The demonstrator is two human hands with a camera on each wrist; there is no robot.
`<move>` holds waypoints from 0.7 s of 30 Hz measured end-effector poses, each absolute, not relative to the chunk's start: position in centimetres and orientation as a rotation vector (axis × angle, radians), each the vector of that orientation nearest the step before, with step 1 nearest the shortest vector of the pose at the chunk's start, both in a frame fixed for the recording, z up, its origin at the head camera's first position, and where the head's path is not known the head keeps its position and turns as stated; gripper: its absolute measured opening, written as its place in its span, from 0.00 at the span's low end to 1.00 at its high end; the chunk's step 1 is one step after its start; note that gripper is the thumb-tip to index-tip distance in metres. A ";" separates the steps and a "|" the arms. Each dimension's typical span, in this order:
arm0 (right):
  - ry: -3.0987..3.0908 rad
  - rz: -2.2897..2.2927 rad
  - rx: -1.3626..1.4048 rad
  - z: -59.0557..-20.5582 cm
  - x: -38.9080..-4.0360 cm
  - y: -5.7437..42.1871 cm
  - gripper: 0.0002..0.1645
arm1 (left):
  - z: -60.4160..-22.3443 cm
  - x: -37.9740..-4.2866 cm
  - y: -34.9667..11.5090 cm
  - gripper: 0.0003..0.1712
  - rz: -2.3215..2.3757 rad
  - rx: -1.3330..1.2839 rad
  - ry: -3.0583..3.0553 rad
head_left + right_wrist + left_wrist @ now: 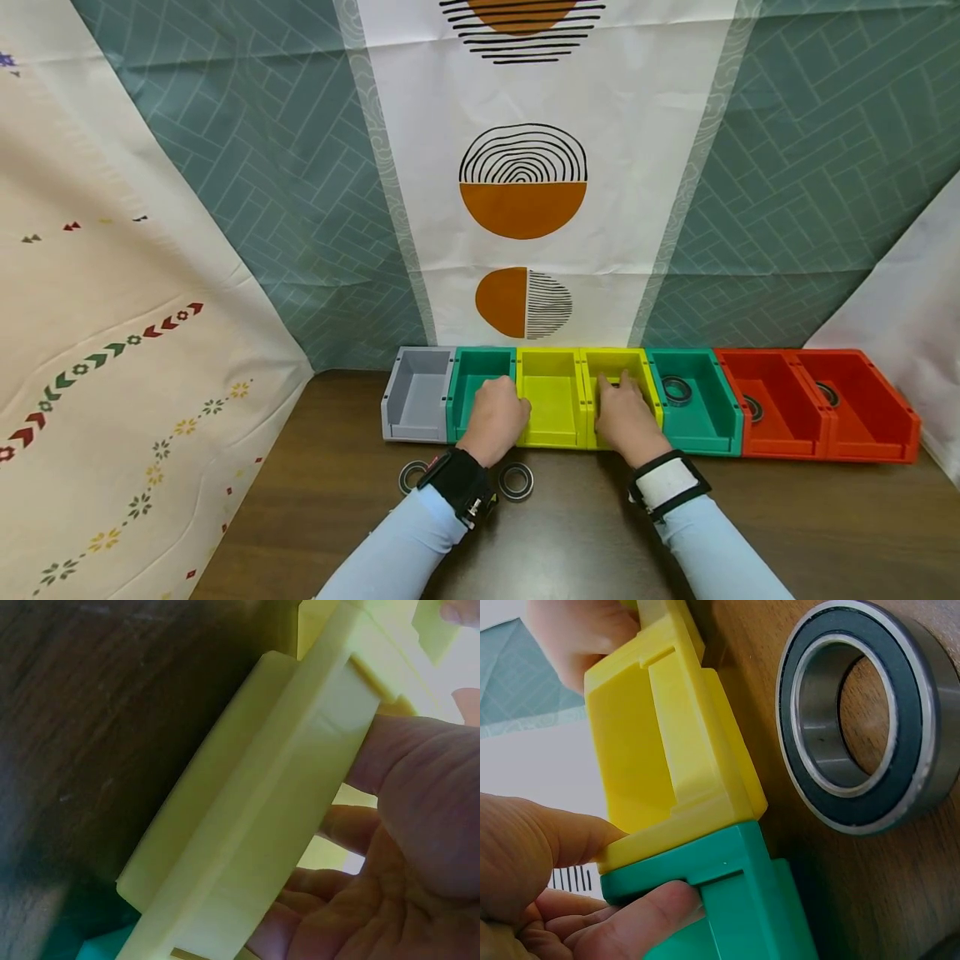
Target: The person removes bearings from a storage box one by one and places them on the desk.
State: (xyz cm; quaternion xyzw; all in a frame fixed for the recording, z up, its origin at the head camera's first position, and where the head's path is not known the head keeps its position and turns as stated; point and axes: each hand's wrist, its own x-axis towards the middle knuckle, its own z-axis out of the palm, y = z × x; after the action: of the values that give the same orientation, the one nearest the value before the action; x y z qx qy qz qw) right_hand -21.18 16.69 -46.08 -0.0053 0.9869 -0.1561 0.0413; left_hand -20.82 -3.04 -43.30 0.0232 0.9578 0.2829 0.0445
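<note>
Where the brown table point(825, 525) comes nearest, two ring bearings lie on it: the left bearing point(402, 477) at eight o'clock from the left hand point(495, 415), partly covered by a wrist strap point(453, 479), and the right bearing point(530, 482) between five and six o'clock. Beyond them, the left hand pinches the joined walls point(682, 840) of the left green bin point(468, 375) and left yellow bin point(549, 400), thumb on the yellow side, index finger on the green. At three o'clock from it, the right hand point(626, 417) reaches into the right yellow bin point(607, 361); its thumb and forefinger stand apart, but whether the fingers grip anything I cannot tell. A dark sliver point(615, 385) shows between them, around eleven o'clock, too covered to identify. Three more bearings sit in bins: one point(677, 402) in the right green bin point(705, 421), at two o'clock from that hand, and one point(760, 408) point(835, 395) in each of the two red bins point(780, 429), near three o'clock, so five show plainly. The row counts seven bins: one grey bin point(414, 433), two green, two yellow, two red. Behind, at twelve o'clock, hangs a patterned cloth point(645, 167) with three orange-and-black motifs point(522, 208).
</note>
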 end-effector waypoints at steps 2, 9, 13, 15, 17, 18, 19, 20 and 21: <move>3.009 -0.488 -0.007 -46.2 -21.3 16.7 0.43 | -43.3 -20.9 -3.0 0.10 0.865 0.063 2.921; 2.982 -0.503 0.010 -46.3 -21.5 17.1 0.46 | -43.5 -20.9 -3.0 0.10 0.900 0.059 2.903; 3.010 -0.463 -0.032 -46.2 -21.4 17.1 0.36 | -43.4 -20.8 -3.0 0.10 0.890 0.063 2.916; 3.027 -0.447 -0.048 -46.1 -21.3 17.0 0.28 | -43.3 -20.8 -3.0 0.10 0.883 0.067 2.925; 3.041 -0.431 -0.062 -46.0 -21.3 17.0 0.20 | -43.3 -20.8 -3.0 0.10 0.873 0.069 2.933; 3.049 -0.423 -0.068 -45.9 -21.3 17.0 0.18 | -43.3 -20.8 -3.0 0.10 0.870 0.070 2.935; 3.055 -0.416 -0.070 -45.9 -21.2 17.0 0.16 | -43.3 -20.8 -3.0 0.10 0.869 0.072 2.936; 3.062 -0.411 -0.076 -45.8 -21.2 17.0 0.15 | -43.3 -20.8 -3.0 0.10 0.868 0.073 2.937; 3.067 -0.406 -0.084 -45.8 -21.2 17.0 0.13 | -43.3 -20.8 -3.0 0.11 0.867 0.074 2.937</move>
State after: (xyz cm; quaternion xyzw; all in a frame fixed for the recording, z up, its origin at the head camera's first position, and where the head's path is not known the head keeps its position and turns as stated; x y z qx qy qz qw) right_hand -21.19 16.98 -45.84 -0.0272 0.9907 -0.1312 0.0235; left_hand -20.82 -3.01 -43.29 0.0241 0.9580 0.2829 0.0391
